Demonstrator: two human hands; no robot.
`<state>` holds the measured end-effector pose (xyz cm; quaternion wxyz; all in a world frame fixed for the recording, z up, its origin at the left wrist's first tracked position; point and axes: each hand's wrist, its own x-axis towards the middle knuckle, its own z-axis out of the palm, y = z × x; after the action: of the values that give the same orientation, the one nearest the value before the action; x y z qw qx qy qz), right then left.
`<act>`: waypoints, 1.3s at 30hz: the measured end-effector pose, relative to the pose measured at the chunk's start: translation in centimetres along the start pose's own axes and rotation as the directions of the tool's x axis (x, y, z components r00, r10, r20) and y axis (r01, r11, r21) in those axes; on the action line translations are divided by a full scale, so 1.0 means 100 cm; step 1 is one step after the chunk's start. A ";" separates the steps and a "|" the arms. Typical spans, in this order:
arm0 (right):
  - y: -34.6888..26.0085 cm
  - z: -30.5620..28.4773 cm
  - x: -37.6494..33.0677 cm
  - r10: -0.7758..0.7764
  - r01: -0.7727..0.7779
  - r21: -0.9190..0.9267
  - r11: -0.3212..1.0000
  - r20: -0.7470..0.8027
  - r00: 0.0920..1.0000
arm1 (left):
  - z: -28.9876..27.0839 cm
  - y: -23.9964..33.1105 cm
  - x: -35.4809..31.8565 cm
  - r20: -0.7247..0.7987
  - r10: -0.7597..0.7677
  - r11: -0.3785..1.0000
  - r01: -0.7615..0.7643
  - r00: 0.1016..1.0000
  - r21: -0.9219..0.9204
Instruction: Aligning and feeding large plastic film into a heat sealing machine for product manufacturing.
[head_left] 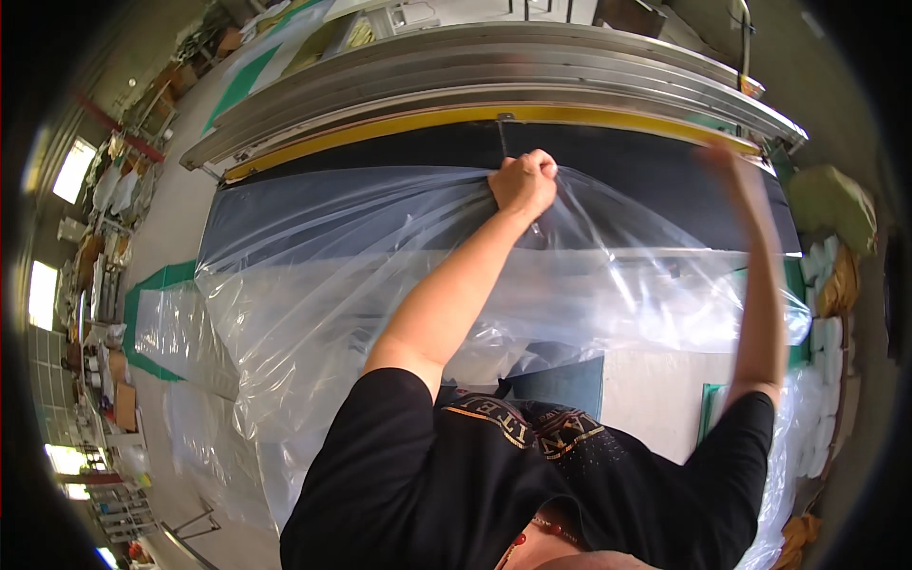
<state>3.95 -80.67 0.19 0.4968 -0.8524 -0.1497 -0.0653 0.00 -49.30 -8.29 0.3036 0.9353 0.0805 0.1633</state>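
Note:
A large sheet of clear plastic film [313,285] lies stretched over a dark flat work surface [380,157]. My left hand [523,180] is a closed fist bunching the film's far edge near the middle of the surface, just below a yellow strip [380,128] on a long metal machine frame. My right hand [731,166] is raised at the far right end of the film and is blurred by motion; its grip cannot be made out. My black short-sleeved shirt fills the lower middle of the view.
The long curved metal frame [475,71] runs across the top behind the dark surface. Stacks of white and yellowish soft goods [831,275] sit at the right. More plastic film [180,332] lies on the green-edged floor at left, with cluttered shelves beyond.

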 end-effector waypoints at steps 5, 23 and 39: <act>-0.027 0.161 0.008 0.037 0.055 -0.443 0.895 0.196 0.980 | 0.011 0.017 0.007 0.075 0.069 0.991 -0.060 0.995 -0.118; -0.016 0.183 -0.010 -0.065 0.118 -0.305 0.945 0.181 0.981 | -0.137 -0.076 -0.039 0.693 0.195 0.895 0.163 0.694 -0.415; 0.119 -0.005 -0.030 0.041 -0.088 -0.661 0.745 -0.086 0.995 | -0.438 -0.249 -0.152 0.614 -0.295 0.785 -0.181 0.732 0.593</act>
<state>4.96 -87.17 -10.13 0.1679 -0.9753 -0.0708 -0.1251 -30.95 -9.42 6.40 -0.0060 0.9710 0.0432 -0.2349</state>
